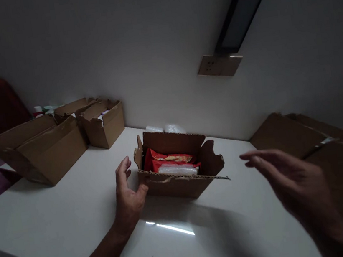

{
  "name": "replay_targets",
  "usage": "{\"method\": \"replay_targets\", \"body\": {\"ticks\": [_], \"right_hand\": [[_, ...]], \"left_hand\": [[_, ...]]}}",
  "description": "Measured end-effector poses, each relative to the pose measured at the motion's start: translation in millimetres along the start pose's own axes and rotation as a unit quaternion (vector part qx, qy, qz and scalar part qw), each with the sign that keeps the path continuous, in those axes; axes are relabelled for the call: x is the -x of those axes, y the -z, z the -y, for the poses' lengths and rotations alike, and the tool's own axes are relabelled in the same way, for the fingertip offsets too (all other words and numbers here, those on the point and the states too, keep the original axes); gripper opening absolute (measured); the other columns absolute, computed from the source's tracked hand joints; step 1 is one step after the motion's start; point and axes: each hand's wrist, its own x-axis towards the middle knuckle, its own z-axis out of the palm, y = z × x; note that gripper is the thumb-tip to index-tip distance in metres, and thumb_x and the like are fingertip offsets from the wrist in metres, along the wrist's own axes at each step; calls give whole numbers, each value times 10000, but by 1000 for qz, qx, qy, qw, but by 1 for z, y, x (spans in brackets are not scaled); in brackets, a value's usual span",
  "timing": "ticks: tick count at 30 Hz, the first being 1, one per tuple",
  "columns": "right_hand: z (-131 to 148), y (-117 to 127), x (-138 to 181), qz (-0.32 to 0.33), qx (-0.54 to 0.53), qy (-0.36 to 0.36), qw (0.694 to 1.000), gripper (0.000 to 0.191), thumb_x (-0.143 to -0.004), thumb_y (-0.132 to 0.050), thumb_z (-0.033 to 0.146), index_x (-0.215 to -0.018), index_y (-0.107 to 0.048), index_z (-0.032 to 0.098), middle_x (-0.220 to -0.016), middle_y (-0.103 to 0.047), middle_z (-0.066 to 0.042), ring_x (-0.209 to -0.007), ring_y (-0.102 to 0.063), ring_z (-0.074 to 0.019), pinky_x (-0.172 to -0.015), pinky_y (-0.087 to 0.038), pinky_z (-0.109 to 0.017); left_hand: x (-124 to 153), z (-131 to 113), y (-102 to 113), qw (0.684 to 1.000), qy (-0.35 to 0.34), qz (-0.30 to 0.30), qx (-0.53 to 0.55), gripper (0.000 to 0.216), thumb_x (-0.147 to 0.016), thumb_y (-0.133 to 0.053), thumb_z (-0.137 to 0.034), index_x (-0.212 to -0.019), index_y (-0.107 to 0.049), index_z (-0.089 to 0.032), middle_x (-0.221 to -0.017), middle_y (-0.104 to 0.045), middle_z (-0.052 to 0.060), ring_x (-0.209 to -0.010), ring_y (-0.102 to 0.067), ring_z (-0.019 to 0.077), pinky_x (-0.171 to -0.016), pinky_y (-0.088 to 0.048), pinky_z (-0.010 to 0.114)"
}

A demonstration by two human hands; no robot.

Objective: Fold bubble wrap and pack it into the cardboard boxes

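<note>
In the middle of the table sits an open cardboard box (173, 188) with rough, torn top edges. Inside it are red packets (170, 158) and a clear plastic-wrapped bundle (178, 169). My left hand (129, 193) is at the box's left side, fingers spread, its thumb by the front left corner; whether the thumb touches the cardboard I cannot tell. To the right of the box, my right hand (286, 170) hangs in the air, away from it. Its fingers are stretched out and it holds nothing that I can see.
More cardboard boxes stand at the left (63, 149) and back left (114, 123), some with things inside. Large cardboard boxes (338, 174) occupy the right side. Clear plastic packs (173, 128) lie behind the middle box. A socket plate (220, 65) is on the wall behind the white table (60, 219).
</note>
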Motion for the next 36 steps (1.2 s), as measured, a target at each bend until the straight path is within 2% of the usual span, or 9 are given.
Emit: {"method": "replay_targets", "body": {"ticks": [4, 8, 10, 14, 17, 22, 25, 32, 36], "right_hand": [[-36, -51, 43, 126, -65, -45, 989, 503, -796, -625, 505, -1201, -619, 206, -1108, -722, -120, -843, -686, -244, -640, -542, -343], [-39, -91, 46, 155, -78, -46, 984, 355, -821, -514, 456, -1029, -617, 188, -954, -715, -91, -684, -639, -191, -611, -525, -329], [-44, -77, 49, 126, -63, -72, 987, 303, -839, -487, 457, -936, -601, 193, -855, -695, -74, -649, -616, -187, -611, -515, -333], [-64, -10, 87, 44, -15, -121, 992, 350, -863, -524, 513, -1007, -610, 206, -896, -699, -66, -698, -641, -203, -602, -515, -320], [-66, 22, 123, -12, 43, -127, 991, 317, -873, -536, 490, -1009, -619, 216, -873, -684, -53, -657, -626, -193, -529, -486, -296], [-50, 2, 141, -6, 30, -65, 997, 253, -860, -495, 334, -1033, -621, 200, -1007, -682, -96, -730, -623, -191, -524, -495, -288], [-53, -5, 136, 11, 17, -67, 998, 334, -866, -503, 332, -1156, -597, 197, -1074, -682, -113, -885, -646, -232, -567, -519, -298], [-97, 22, 146, 12, -10, -172, 985, 581, -845, -588, 444, -1357, -469, 197, -1240, -636, -141, -897, -672, -238, -625, -544, -326], [-128, 30, 132, 19, -19, -225, 974, 666, -802, -622, 513, -1360, -468, 182, -1306, -608, -158, -845, -689, -233, -694, -552, -368]], "left_hand": [[-1, 8, -5, 983, 143, 79, 81, 489, -780, -718, -343, -1222, -555, -213, -1225, -654, 95, -1092, -650, 251, -974, -528, 417], [-8, 0, -21, 988, 128, 77, 48, 329, -745, -729, -341, -1011, -616, -185, -997, -693, 43, -1001, -656, 219, -936, -526, 353], [-8, -11, -38, 985, 117, 102, 72, 368, -728, -734, -318, -1047, -615, -179, -1043, -690, 58, -1029, -649, 225, -943, -522, 355], [11, -35, -79, 956, 102, 222, 162, 503, -739, -756, -301, -1199, -590, -186, -1208, -661, 108, -1116, -633, 248, -954, -528, 371], [32, -42, -89, 933, 134, 270, 197, 617, -719, -776, -277, -1287, -549, -194, -1226, -653, 107, -1047, -663, 236, -901, -552, 352], [36, -30, -68, 946, 148, 242, 154, 358, -730, -727, -249, -1070, -639, -176, -1052, -691, 58, -981, -656, 206, -842, -545, 294], [23, -21, -72, 947, 139, 254, 140, 366, -729, -717, -244, -1082, -639, -188, -1081, -686, 51, -1015, -641, 207, -869, -530, 297], [23, -3, -143, 943, 105, 295, 116, 411, -751, -644, -288, -1151, -638, -194, -1077, -706, 51, -989, -648, 201, -890, -511, 323], [29, 13, -194, 954, 121, 272, 48, 359, -727, -674, -264, -1077, -660, -181, -1044, -663, 67, -963, -624, 219, -908, -496, 375]]}}
